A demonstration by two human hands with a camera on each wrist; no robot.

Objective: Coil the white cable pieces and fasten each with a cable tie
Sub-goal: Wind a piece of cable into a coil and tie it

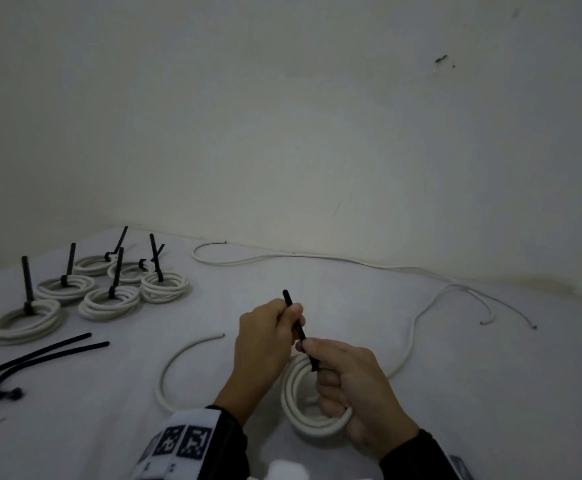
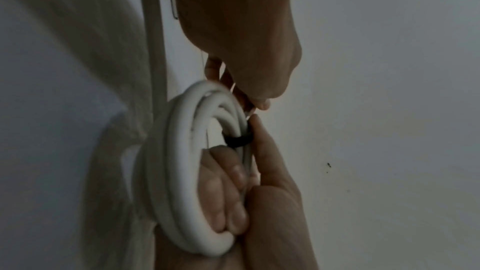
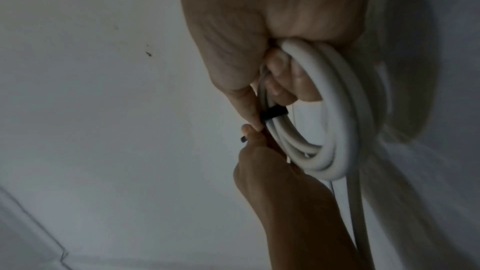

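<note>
Six tied coils (image 1: 109,299) upper left. Lower center – right hand (image 1: 355,389) grips coil (image 1: 296,407), left hand (image 1: 265,344) pinches cable tie (image 1: 294,315) tail. Loose cable (image 1: 317,259) & spare ties (image 1: 40,355) left.

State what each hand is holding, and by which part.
The left hand pinches the black cable tie by its free tail. The right hand grips the white cable coil by its rim, fingers through the centre, thumb beside the tie's loop.
</note>
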